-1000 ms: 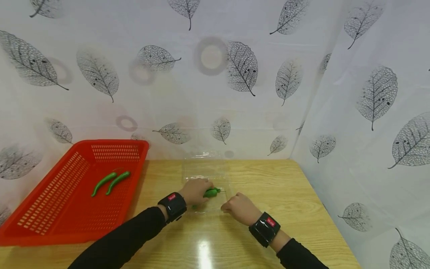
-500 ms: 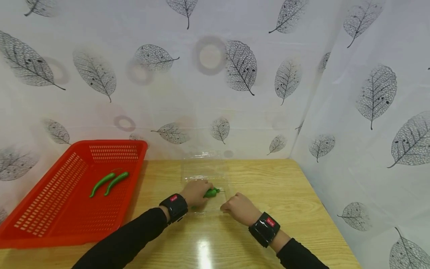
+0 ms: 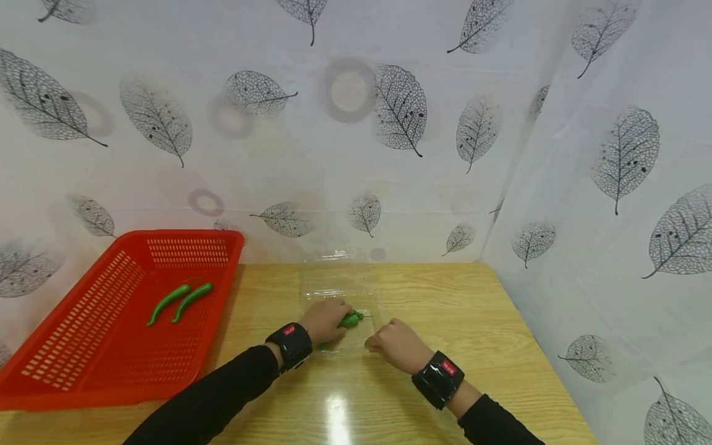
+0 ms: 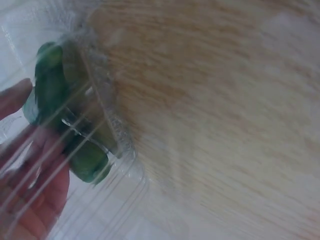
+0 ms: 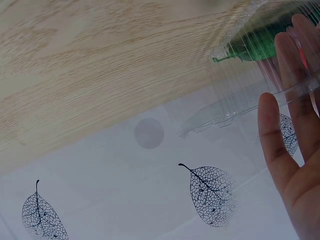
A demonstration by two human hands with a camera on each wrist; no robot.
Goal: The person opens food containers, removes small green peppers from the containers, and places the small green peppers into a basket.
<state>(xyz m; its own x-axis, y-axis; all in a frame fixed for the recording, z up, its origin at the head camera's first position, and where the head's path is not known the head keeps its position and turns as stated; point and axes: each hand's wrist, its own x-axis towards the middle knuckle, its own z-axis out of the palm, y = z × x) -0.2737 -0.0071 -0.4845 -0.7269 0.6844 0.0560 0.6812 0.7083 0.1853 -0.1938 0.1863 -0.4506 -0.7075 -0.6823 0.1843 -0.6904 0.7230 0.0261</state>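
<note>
A clear plastic box (image 3: 364, 340) lies on the table, its clear lid (image 3: 336, 275) raised at the back. My left hand (image 3: 322, 320) reaches into the box and holds green peppers (image 3: 350, 320); their exact number is hidden by the fingers. Through the clear wall in the left wrist view, the fingers curl about the dark green peppers (image 4: 50, 85). At the box's front right corner, my right hand (image 3: 400, 346) pinches the rim. The right wrist view has the ridged box wall (image 5: 235, 90) between its thumb and fingers, with green behind.
A red plastic basket (image 3: 214, 334) stands at the left, holding two long green peppers (image 3: 191, 303). Leaf-printed white sheeting (image 3: 345, 154) rises behind the wooden table (image 3: 456, 321) and along its right side.
Very little differs. My left hand shifts slightly rightward with the peppers, still inside the box; the right hand stays at the rim. The head view has moved a little.
</note>
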